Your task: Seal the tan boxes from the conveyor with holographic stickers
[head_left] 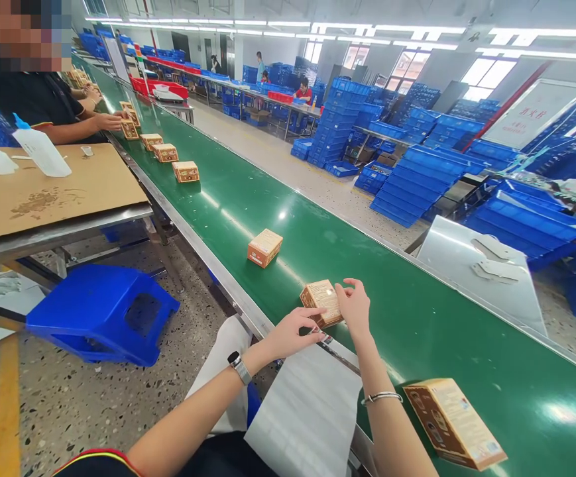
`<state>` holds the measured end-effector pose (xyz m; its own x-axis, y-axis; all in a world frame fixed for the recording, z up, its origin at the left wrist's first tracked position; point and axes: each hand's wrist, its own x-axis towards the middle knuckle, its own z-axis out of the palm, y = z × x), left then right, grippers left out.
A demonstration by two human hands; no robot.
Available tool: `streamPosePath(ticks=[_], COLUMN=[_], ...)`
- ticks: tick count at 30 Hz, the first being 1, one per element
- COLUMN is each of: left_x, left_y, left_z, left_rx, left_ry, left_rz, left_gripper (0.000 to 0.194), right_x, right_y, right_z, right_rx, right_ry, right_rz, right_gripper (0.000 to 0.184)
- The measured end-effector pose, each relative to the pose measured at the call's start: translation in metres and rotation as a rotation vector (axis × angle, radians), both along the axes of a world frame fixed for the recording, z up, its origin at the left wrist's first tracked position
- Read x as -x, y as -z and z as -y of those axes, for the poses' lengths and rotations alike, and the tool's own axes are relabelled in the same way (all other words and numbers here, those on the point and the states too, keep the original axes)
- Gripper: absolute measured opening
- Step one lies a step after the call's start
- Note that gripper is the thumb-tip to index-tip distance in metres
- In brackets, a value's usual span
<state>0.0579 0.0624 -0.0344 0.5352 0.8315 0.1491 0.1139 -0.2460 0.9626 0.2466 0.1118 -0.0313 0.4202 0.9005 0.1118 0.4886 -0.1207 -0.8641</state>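
Note:
A small brown-and-cream printed carton (321,298) rests on the green conveyor belt in front of me, a small white patch on its top. My left hand (293,332) is at its near left side, index finger stretched onto the top face and the other fingers curled lower down. Against the carton's right edge, my right hand (355,306) has its thumb and fingers bent; the two hands hold the carton between them. Part of its near side is hidden by my left fingers. Another carton (264,248) sits farther up the belt, and a larger-looking one (454,424) lies near my right forearm.
Several more cartons (186,171) line the green belt (367,265) toward a co-worker (34,99) at the far left. A grey-white sheet (307,404) covers my lap. A blue stool (101,311) and a cardboard-topped table (54,192) with a bottle (44,151) stand left.

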Motion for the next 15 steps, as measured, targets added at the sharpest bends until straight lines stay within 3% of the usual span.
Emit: streamPosePath(ticks=[4,6,9,15], left_x=[0.009,0.015,0.021,0.022], left_y=[-0.008,-0.013,-0.02,-0.029], left_z=[0.007,0.01,0.015,0.024], left_rx=[0.097,0.144,0.171,0.174], left_ry=[-0.114,-0.147,-0.164,-0.157], left_rz=[0.017,0.022,0.04,0.062], left_gripper=[0.034,0.041,0.045,0.045], right_x=[-0.006,-0.004,0.003,0.018], right_y=[-0.023,-0.035,-0.046,-0.045], right_z=[0.032,0.056,0.084,0.094], right_rx=[-0.021,-0.041,-0.193,-0.392], right_ry=[-0.174,-0.332,-0.584,-0.632], right_rz=[0.044,0.08,0.254,0.525], right_gripper=[0.033,0.027,0.017,0.01])
